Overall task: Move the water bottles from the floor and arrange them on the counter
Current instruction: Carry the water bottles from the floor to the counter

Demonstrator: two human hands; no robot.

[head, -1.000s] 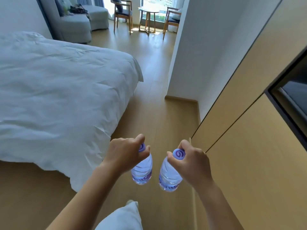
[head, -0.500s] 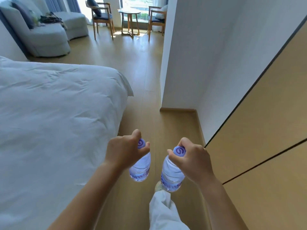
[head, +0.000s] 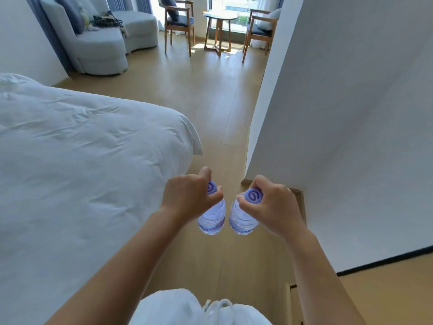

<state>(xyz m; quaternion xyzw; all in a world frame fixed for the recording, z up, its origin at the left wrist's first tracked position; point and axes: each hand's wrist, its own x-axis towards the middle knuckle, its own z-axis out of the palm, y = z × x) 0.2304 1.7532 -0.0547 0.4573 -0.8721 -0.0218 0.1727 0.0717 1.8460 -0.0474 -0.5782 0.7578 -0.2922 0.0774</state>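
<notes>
Two clear water bottles with purple caps hang side by side above the wooden floor, low in the middle of the head view. My left hand [head: 187, 195] grips the left bottle [head: 212, 219] by its cap and neck. My right hand [head: 274, 202] holds the right bottle [head: 242, 221] the same way, thumb and fingers round the purple cap. The bottles are a small gap apart and hang upright. No counter is in view.
A bed with a white duvet [head: 82, 160] fills the left. A white wall [head: 339, 137] juts in on the right, with a wood panel [head: 386, 294] at the lower right. Wooden floor [head: 222, 109] runs ahead to a grey sofa [head: 103, 41], two chairs and a small round table [head: 220, 19].
I have walked forward along the bed. The wood cabinet front on the right has slid back out of view and the sitting area looks nearer. Both hands keep their bottles.
</notes>
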